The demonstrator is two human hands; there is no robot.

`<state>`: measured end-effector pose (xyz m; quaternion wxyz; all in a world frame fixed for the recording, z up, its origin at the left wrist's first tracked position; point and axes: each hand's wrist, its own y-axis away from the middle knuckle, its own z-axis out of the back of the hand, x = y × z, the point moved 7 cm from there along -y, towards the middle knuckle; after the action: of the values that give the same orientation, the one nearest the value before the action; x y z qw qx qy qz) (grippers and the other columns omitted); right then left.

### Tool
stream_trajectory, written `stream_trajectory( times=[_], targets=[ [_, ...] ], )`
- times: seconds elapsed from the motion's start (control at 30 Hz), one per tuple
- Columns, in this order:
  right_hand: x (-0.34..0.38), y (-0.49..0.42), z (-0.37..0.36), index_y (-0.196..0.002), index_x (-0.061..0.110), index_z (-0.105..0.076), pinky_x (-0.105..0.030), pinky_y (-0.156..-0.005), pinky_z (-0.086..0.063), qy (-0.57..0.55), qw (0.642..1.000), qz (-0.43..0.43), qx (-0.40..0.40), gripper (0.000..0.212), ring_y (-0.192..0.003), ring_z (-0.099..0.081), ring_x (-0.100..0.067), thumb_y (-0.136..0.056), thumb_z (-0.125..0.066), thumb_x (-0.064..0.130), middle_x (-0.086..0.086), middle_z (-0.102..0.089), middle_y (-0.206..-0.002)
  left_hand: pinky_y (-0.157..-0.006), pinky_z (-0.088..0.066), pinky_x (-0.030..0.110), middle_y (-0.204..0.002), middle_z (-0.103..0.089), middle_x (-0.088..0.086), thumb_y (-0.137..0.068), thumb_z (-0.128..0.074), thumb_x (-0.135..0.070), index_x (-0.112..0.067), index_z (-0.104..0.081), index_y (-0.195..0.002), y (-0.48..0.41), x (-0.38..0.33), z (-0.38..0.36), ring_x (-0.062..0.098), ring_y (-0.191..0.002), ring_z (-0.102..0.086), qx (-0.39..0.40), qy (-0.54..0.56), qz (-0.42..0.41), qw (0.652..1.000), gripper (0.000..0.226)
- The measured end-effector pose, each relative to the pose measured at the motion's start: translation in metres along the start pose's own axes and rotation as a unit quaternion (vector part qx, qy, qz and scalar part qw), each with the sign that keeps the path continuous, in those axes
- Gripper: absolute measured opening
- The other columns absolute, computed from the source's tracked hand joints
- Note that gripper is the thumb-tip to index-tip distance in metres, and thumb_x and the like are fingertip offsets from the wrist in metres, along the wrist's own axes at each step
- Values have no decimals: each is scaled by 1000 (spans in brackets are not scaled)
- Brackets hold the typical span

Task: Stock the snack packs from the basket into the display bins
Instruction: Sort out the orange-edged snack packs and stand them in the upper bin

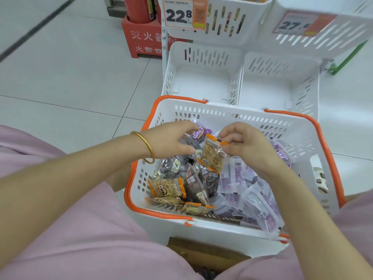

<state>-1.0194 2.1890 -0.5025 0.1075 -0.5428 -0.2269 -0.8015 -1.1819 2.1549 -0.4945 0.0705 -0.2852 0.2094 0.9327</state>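
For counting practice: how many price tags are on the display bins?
2: left tag on the upper left bin, right tag on the upper right bin. Others may be hidden.

A smooth, round gold bangle (149, 148) circles the wrist of the left hand (171, 139), left of centre. Both forearms (70, 178) are bare. Pale pink cloth (80, 239) covers the legs, filling the lower left and lower right corners of the frame

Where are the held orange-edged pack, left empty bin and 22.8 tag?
held orange-edged pack (213, 156): head view, clear middle.
left empty bin (201, 81): head view, bare floor.
22.8 tag (178, 16): head view, digits.
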Motion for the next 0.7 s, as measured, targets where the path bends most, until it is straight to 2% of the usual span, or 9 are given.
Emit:
stream_trajectory(
  times=[0.1, 0.2, 0.27, 0.3, 0.37, 0.43, 0.53, 0.6, 0.7],
  targets=[
    [10, -2, -7, -86, 15, -59, -19, -62, -50, -115, 993, 9, 20, 32, -60, -58, -7, -81, -58, -16, 8, -64, -61, -101, -42, 26, -133, -50, 1, -83, -69, -26, -19, -41, -135, 0, -5, -14, 12, -118, -50, -7, 154, 15, 988, 59],
    [16, -6, -17, -90, 12, -57, -20, -62, -52, -220, 975, 4, 13, 25, -62, -60, -12, -84, -58, -12, 1, -65, -65, -94, -48, 47, -111, -61, 16, -81, -71, -27, -8, -54, -105, 3, 4, -7, 29, -102, -60, -58, 205, 41, 976, 35],
    [10, -10, -23, -93, 11, -56, -26, -66, -55, -229, 973, -4, -33, 15, -69, -64, -19, -88, -58, -3, -5, -66, -73, -86, -51, 50, -101, -60, 23, -84, -67, -26, -2, -51, -95, 9, 19, 6, 35, -90, -61, -92, 203, 78, 972, 31],
    [6, -11, -27, -94, 12, -57, -29, -71, -55, -176, 983, 1, -60, 10, -74, -64, -21, -89, -59, 3, -6, -67, -78, -80, -51, 47, -95, -59, 21, -87, -64, -24, -1, -50, -96, 12, 27, 14, 31, -83, -59, -118, 195, 101, 968, 29],
    [4, -11, -44, -92, 15, -65, -27, -81, -51, 49, 994, 75, -68, 5, -82, -62, -17, -88, -63, 12, 1, -68, -84, -67, -47, 35, -85, -54, 8, -91, -58, -20, -5, -48, -100, 19, 48, 30, 22, -76, -54, -180, 204, 141, 952, 21],
    [4, -6, -83, -90, 16, -73, -34, -93, -44, 264, 945, 193, -2, 11, -96, -58, -16, -86, -66, 24, 5, -69, -91, -72, -51, 34, -95, -59, 8, -91, -57, -17, -8, -47, -111, 22, 63, 39, 22, -83, -60, -213, 282, 170, 920, 24],
    [-24, -8, -133, -108, 19, -70, -50, -114, -15, 516, 831, 164, 124, 44, -134, -31, -25, -84, -58, 53, 1, -58, -125, -82, -53, 49, -114, -59, 21, -83, -62, -17, -6, -45, -118, 22, 71, 37, 35, -98, -63, -232, 400, 200, 864, 41],
    [-39, -13, -144, -111, 18, -68, -58, -114, -5, 593, 781, 123, 153, 53, -142, -17, -26, -84, -53, 60, 0, -48, -137, -68, -54, 42, -113, -58, 21, -84, -61, -15, -5, -41, -119, 22, 68, 35, 34, -91, -63, -235, 463, 198, 831, 42],
    [-45, -16, -149, -101, 19, -71, -60, -114, -3, 605, 772, 124, 151, 41, -142, -15, -28, -84, -58, 55, 2, -48, -136, -64, -52, 35, -113, -61, 16, -67, -76, -38, -10, -39, -126, 23, 62, 32, 27, -89, -65, -217, 516, 194, 806, 75]
  ],
)
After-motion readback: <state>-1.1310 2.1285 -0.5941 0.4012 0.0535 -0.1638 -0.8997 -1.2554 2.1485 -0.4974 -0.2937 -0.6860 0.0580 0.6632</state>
